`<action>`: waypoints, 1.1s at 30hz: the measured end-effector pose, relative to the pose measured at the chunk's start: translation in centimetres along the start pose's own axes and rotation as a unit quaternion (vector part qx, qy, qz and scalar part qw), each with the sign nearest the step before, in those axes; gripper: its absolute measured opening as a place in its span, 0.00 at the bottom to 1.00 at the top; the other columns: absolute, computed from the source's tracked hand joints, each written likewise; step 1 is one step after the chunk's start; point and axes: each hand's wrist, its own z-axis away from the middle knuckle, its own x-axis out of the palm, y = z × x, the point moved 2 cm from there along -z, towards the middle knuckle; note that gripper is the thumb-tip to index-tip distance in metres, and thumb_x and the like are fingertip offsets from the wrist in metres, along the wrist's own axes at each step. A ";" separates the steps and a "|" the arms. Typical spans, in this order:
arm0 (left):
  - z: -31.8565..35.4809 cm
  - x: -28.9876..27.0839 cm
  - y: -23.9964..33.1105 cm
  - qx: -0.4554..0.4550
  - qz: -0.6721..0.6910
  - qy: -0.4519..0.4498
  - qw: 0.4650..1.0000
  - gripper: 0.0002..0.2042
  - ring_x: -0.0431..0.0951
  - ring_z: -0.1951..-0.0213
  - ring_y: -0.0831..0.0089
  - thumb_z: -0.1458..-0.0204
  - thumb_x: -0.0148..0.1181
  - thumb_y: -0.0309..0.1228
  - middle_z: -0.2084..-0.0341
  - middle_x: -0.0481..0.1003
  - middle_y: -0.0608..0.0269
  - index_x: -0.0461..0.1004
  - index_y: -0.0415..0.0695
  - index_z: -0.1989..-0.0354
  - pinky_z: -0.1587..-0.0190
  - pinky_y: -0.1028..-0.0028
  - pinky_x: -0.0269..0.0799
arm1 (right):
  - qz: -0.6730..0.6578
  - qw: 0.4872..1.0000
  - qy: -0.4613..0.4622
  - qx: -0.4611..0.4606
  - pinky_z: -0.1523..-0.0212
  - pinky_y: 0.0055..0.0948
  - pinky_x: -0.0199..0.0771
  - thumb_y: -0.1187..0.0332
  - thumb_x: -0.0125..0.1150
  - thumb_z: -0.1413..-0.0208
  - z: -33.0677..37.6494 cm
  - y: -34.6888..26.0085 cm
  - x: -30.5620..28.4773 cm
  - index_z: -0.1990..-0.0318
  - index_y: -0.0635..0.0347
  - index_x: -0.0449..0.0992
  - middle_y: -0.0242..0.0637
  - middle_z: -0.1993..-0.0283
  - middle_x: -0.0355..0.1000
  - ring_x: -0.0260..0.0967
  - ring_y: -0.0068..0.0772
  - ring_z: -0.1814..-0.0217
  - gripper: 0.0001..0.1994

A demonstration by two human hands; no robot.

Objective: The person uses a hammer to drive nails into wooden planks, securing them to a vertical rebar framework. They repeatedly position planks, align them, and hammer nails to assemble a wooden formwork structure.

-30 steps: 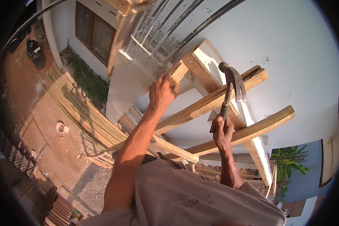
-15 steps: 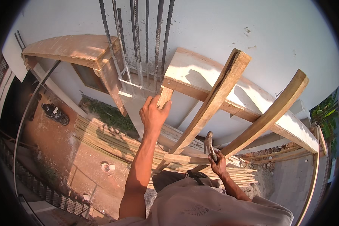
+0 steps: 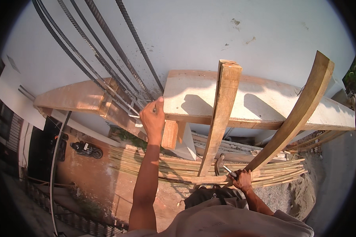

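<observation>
Hammer (image 3: 228,170) sits lower than a second ago, right hand (image 3: 242,180) closed around it; left hand (image 3: 152,120) half-curled, hold unclear.

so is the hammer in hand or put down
In hand: the right hand grips the hammer by its handle, the head showing beyond the grip.

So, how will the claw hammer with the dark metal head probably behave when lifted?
The hammer is probably stiff, its shaft looking straight. It likely feels head-heavy, since the metal head sits beyond the right hand.
</observation>
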 end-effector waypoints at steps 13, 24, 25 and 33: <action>-0.9 2.1 -1.4 -0.331 0.287 -0.158 0.885 0.18 0.72 0.72 0.78 0.47 0.66 0.39 0.75 0.77 0.64 0.80 0.31 0.68 0.64 0.77 0.66 | -0.015 1.000 -0.014 -0.009 0.42 0.63 0.58 0.56 0.66 0.66 0.0 0.4 0.6 0.59 0.42 0.84 0.32 0.57 0.78 0.70 0.44 0.50 0.20; -1.4 1.6 -0.9 -0.308 0.324 -0.209 0.870 0.17 0.74 0.69 0.75 0.45 0.63 0.39 0.72 0.78 0.59 0.79 0.31 0.67 0.62 0.76 0.68 | 0.012 0.999 -0.037 -0.018 0.38 0.62 0.56 0.55 0.65 0.62 0.4 0.6 0.8 0.54 0.40 0.82 0.30 0.53 0.78 0.70 0.41 0.46 0.22; -1.4 1.7 -0.8 -0.311 0.323 -0.215 0.868 0.18 0.73 0.69 0.75 0.45 0.64 0.40 0.73 0.78 0.60 0.80 0.32 0.68 0.61 0.76 0.67 | 0.013 0.999 -0.033 -0.024 0.38 0.62 0.56 0.55 0.65 0.62 0.4 0.6 0.7 0.54 0.40 0.81 0.30 0.53 0.77 0.70 0.40 0.46 0.22; -0.1 3.0 0.2 -0.301 0.147 0.077 0.939 0.25 0.73 0.70 0.69 0.39 0.57 0.47 0.74 0.76 0.57 0.77 0.29 0.66 0.62 0.70 0.69 | 0.009 0.993 -0.120 0.008 0.36 0.61 0.52 0.51 0.66 0.61 -0.3 0.1 -0.2 0.51 0.38 0.81 0.32 0.51 0.77 0.67 0.43 0.42 0.25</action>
